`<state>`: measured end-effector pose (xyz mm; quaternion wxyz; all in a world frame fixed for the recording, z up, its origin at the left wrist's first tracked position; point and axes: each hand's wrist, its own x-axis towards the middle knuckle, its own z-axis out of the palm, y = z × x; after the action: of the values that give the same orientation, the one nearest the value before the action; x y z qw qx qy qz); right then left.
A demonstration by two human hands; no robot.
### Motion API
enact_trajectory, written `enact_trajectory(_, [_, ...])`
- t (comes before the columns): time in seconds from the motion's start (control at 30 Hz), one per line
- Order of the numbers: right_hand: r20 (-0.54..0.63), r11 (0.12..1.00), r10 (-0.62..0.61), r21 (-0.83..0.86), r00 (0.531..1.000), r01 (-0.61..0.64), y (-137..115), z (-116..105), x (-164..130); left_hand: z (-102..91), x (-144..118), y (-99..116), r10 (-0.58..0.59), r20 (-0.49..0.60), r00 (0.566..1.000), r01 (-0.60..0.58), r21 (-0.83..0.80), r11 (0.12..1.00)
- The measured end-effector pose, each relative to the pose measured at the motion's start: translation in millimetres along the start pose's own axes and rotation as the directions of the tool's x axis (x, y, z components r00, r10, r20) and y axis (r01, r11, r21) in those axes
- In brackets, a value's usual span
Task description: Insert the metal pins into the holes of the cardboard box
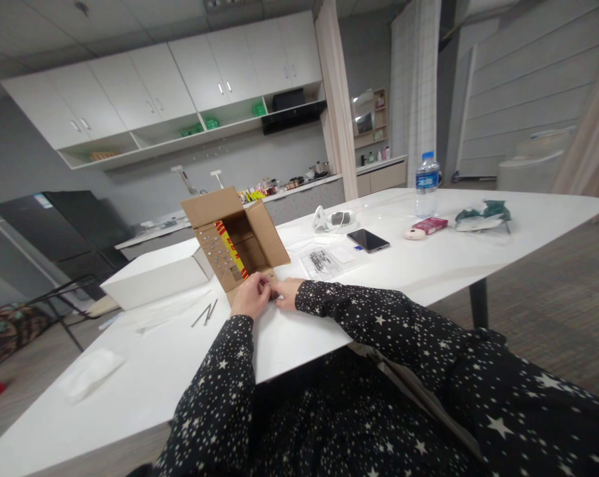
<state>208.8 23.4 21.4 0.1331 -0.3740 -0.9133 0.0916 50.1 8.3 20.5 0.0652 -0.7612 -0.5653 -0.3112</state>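
An open brown cardboard box (237,242) lies on its side on the white table (429,265), its flaps spread and a red and yellow strip showing inside. My left hand (250,296) and my right hand (287,293) meet at the box's near bottom edge, fingers curled together around something small and dark that I cannot make out. Both sleeves are black with white stars.
A flat white box (155,278) sits left of the cardboard box, with thin metal rods (205,313) in front of it. Plastic bags of small parts (324,260), a phone (368,240), a water bottle (427,184) and a red packet (430,225) lie to the right.
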Motion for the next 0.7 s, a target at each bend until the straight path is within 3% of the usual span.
enact_trajectory(0.23, [-0.012, 1.000, -0.010, -0.011, 1.000, 0.010, 0.7, 2.0, 1.0, -3.4, -1.2, 4.1, 0.001, 0.102, 0.995, -0.008, 0.071, 0.997])
enact_trajectory(0.7, [-0.008, 0.999, -0.006, -0.044, 1.000, 0.006, 2.3, 3.7, 2.1, -3.2, -1.0, 2.2, 0.043, 0.152, 0.987, -0.071, 0.183, 0.981])
